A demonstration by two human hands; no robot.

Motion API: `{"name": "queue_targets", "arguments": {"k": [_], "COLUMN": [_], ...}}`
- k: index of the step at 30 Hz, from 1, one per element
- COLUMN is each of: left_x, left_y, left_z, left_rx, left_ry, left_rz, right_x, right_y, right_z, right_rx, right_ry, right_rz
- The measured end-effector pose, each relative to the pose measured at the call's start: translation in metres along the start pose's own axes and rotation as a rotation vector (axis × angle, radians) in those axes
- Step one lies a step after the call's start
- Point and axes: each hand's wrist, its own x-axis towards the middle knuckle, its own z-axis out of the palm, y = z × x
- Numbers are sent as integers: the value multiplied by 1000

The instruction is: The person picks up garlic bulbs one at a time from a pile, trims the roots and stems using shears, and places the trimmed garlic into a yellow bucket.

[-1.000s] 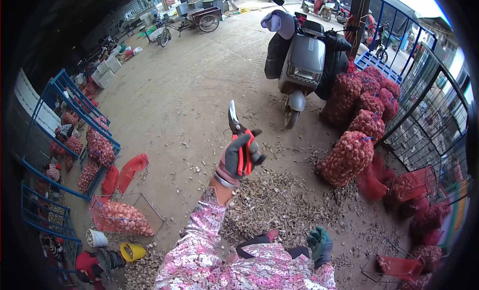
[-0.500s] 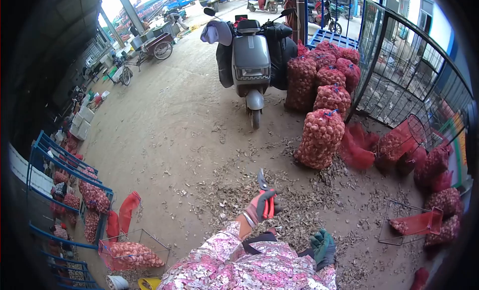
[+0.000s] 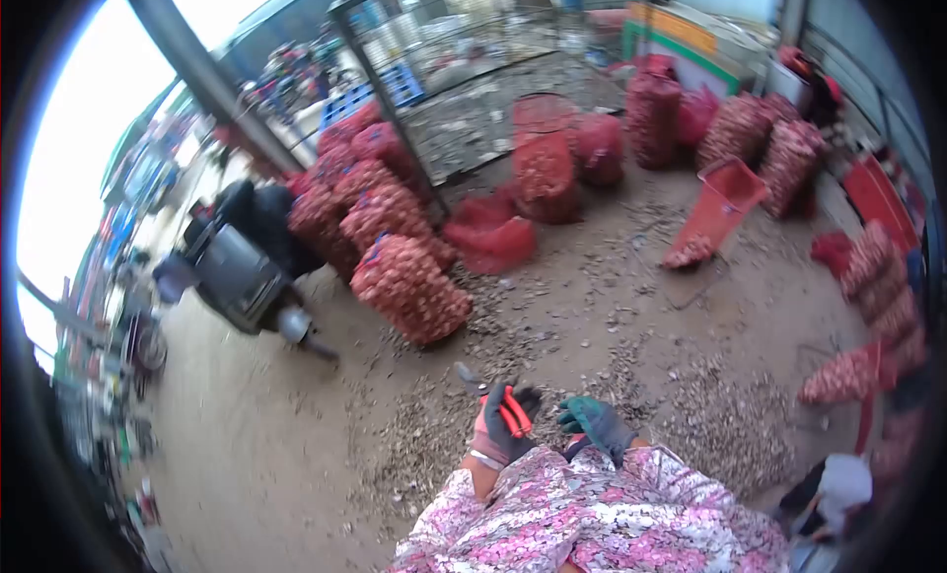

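Note:
My left hand (image 3: 505, 425), in a pink and dark grey glove, is closed around the red handles of pruning shears (image 3: 515, 411). Their metal blades point up and away from me. Close beside it on the right is my right hand (image 3: 598, 427) in a green and grey glove, its fingers loosely stretched with nothing visible in them. Both hands are in front of my pink floral top. Beyond them, a full red mesh sack of garlic-like bulbs (image 3: 409, 289) stands on the ground, touched by neither hand.
More filled sacks (image 3: 335, 193) stand behind it, left of a metal fence (image 3: 464, 169). A scooter (image 3: 242, 277) is at left. A partly filled mesh sack (image 3: 718, 213) lies tilted at right. Dry scraps (image 3: 720, 415) litter the ground. Another person (image 3: 838, 489) is at lower right.
My view has turned right, so the scooter and sacks now appear farther left. My hands are closer together; the shears stay in my left hand.

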Motion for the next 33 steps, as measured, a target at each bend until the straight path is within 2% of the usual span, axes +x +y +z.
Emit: {"name": "queue_targets", "arguments": {"k": [3, 4, 6, 7, 9, 10, 12, 15, 16, 17, 18, 21, 25, 26, 27, 28, 29, 33], "left_x": [40, 38, 58, 67, 98, 105, 128, 201, 244, 252, 260, 292, 328, 335, 341, 348, 350, 398], "left_y": [-42, -54, -77, -84, -104, -117, -146, -196, -217, -232, -247, -290, -322, -326, -330, -334, -342, -386], "left_z": [40, 66, 93, 104, 124, 148, 191, 210, 195, 220, 246, 305, 362, 374, 386, 398, 420, 448], "left_rx": [119, 173, 277, 330, 600, 623, 657, 854, 1076, 1034, 993, 959, 927, 975, 1021, 1063, 886, 999], "left_ry": [-42, 14, -92, -159, -196, -210, -229, -343, -583, -576, -565, -563, -577, -661, -743, -821, -558, -564], "left_rz": [23, 22, -127, -216, -231, -283, -354, -360, -211, -302, -393, -587, -678, -632, -580, -523, -722, -695], "right_x": [2, -5, -18, -12, 3, 0, -6, -6, -25, -34, -31, -28, -22, -34, -25, -20, -17, -3], "right_y": [-17, -31, -61, -55, -33, -38, -47, -57, -93, -118, -125, -154, -184, -223, -220, -224, -229, -222], "right_z": [-46, -52, -66, -85, -123, -135, -165, -218, -226, -238, -251, -302, -365, -372, -382, -393, -408, -486], "right_rx": [-265, -228, -400, -378, -573, -504, -473, -320, -50, 220, 394, 439, 399, 168, 306, 360, 409, 414], "right_ry": [-40, 54, 55, 87, 139, 196, 257, 336, 398, 458, 533, 657, 608, 651, 654, 655, 659, 621], "right_rz": [-52, -78, -26, -40, -383, -323, -338, -378, -239, -106, -65, -133, -151, -42, -182, -217, -253, -232]}}
